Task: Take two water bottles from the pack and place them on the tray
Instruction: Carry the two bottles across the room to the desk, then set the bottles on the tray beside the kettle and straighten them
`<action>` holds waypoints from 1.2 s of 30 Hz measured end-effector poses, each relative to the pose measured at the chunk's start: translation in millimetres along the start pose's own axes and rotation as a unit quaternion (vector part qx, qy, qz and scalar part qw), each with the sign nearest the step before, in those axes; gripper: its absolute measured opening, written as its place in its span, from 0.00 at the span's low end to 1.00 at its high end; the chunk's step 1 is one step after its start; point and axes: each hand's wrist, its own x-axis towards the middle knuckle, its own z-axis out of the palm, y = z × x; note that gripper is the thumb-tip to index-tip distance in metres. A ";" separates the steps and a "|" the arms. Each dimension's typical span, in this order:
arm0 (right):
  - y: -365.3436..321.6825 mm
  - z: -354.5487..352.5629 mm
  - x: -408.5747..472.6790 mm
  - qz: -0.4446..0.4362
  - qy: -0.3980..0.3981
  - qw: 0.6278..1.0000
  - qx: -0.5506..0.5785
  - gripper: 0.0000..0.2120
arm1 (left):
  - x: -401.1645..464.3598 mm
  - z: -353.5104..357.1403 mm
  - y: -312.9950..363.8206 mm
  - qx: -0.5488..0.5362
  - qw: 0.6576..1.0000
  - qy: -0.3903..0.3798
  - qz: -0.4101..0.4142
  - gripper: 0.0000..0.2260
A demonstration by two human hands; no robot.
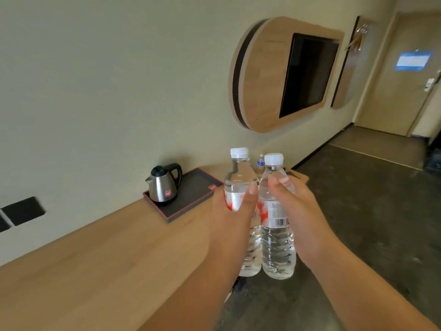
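My left hand [232, 220] grips a clear water bottle [238, 177] with a white cap and a red-and-white label. Beside it, my right hand [299, 211] grips a second, matching water bottle [276, 249]. Both stand upright, side by side and nearly touching, held in the air over the counter's right end and the floor. The black tray with a red rim [191, 199] lies on the wooden counter just left of and behind the bottles. No pack is in view.
A steel kettle with a black handle [163, 185] stands on the tray's left part. A third small bottle [260, 162] stands further back on the counter [107, 247]. A wall-mounted screen in a wooden frame [307, 75] hangs above. Dark floor and a door lie to the right.
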 end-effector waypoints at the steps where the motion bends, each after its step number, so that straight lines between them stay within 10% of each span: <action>1: 2.7 5.5 21.1 0.004 0.002 1.000 -0.004 0.25 | 21.7 -1.7 -6.8 0.000 1.000 0.002 0.001 0.18; 8: 22.0 38.1 136.1 0.039 -0.017 0.999 -0.025 0.20 | 139.9 -14.8 -34.7 -0.009 1.000 -0.001 -0.013 0.28; 16: 57.2 59.2 238.7 0.042 -0.075 0.995 -0.043 0.26 | 226.8 -30.5 -65.7 0.034 0.998 0.011 -0.058 0.15; 23: 91.7 60.0 338.9 0.015 -0.200 0.974 -0.106 0.10 | 298.8 -52.4 -77.8 0.150 0.982 0.005 -0.115 0.15; 36: 186.3 70.2 504.4 0.059 -0.415 0.895 -0.153 0.19 | 390.3 -40.1 -156.3 0.340 0.909 0.127 -0.206 0.21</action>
